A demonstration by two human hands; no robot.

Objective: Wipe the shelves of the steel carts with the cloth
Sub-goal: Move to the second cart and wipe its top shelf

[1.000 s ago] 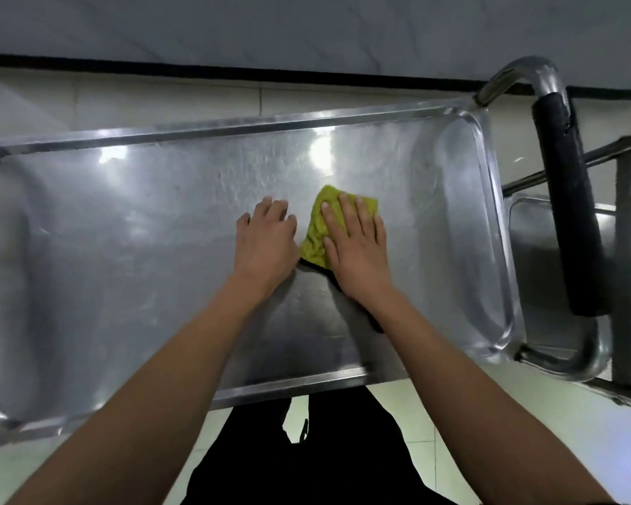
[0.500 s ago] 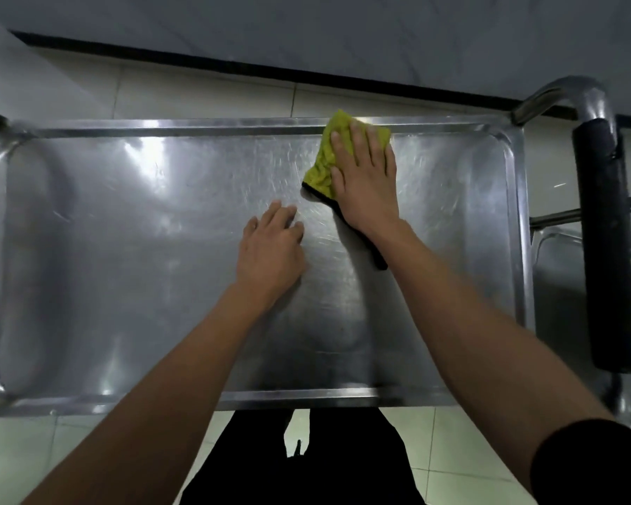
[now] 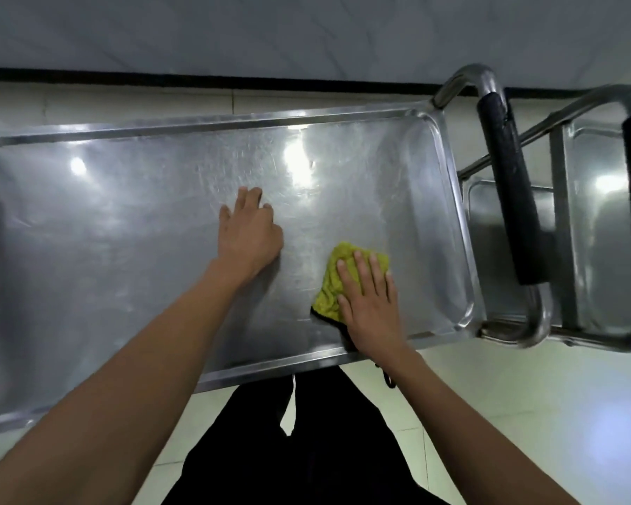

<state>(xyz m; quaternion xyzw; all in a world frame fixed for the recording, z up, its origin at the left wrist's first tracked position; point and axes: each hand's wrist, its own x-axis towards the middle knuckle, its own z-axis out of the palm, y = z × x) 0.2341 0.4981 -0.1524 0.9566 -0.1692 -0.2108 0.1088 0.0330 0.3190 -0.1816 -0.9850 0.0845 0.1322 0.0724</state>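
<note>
Your hands are both on the top shelf [image 3: 124,231] of the steel cart: the right hand [image 3: 370,304] lies flat with straight fingers pressing the yellow-green cloth [image 3: 334,282] down, and the left hand [image 3: 250,227] rests on bare steel near the middle, fingers loosely bent and holding nothing, bracing the cart. Half a second ago the cloth was up against the far rim; now it sits close to the near rim [image 3: 270,362], toward the right end of the shelf, with your wrist already crossing that edge. That reads as one full stroke drawn from back to front, so this strip of the shelf looks covered, while the right corner pocket and the long stretch to the left of your bracing hand probably still need passes. The raised lip runs all round, so the cloth has little room left toward you; the next stroke will likely have to go away from you or sideways. To the right, there is open steel up to the curved end wall [image 3: 452,227], beyond which stand the black-gripped handle [image 3: 507,191] and a second cart [image 3: 594,220] just beside it. To the left, the shelf lies open, with only your left hand in the cloth's path.
</note>
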